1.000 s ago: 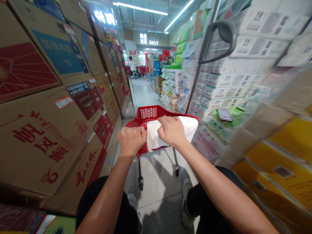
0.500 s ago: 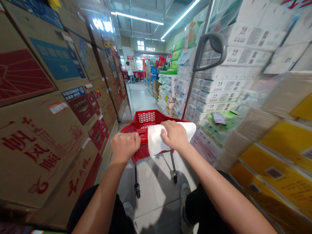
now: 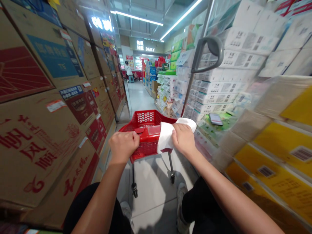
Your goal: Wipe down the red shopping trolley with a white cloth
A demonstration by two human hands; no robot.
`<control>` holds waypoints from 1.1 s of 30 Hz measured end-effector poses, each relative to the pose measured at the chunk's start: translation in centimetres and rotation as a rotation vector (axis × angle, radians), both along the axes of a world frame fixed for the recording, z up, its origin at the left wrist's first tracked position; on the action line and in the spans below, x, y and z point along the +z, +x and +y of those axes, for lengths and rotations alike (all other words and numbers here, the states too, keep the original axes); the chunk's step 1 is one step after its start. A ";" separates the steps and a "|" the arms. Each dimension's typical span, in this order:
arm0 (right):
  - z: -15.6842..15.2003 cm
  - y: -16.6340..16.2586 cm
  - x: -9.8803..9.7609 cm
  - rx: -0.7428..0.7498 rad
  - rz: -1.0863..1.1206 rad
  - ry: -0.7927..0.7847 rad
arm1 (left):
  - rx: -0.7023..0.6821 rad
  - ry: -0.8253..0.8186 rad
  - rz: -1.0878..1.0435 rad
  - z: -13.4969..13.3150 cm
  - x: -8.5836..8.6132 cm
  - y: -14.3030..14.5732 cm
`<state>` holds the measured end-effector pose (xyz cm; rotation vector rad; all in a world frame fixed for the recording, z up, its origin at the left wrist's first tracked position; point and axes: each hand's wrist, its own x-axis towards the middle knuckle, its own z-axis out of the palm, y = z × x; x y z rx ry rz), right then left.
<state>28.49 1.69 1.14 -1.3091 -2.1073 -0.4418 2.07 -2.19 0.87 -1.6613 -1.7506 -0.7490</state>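
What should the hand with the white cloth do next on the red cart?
Probably slide the white cloth left along the red cart rim: the right hand presses it at the right end, and the stretch toward the gripping left hand lies bare.

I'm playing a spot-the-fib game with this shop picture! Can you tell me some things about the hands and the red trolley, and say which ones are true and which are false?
1. The left hand grips the near rim of the red plastic basket trolley. True.
2. The right hand presses a white folded cloth on the trolley's rim. True.
3. The cloth is blue. False: it is white.
4. Brown cardboard boxes with red print are stacked on the left of the aisle. True.
5. The trolley stands on green carpet. False: it stands on the pale tiled floor.
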 end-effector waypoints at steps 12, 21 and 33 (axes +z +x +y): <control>-3.8 -9.1 1.1 0.298 0.032 -0.022 | -0.011 -0.017 0.048 -0.3 0.3 0.7; 1.3 -4.5 3.8 -0.016 -0.054 -0.237 | -0.035 -0.012 0.102 0.2 -0.2 -0.9; 2.4 2.7 -0.6 0.110 -0.002 0.077 | -0.054 -0.029 0.044 1.1 -1.0 -5.1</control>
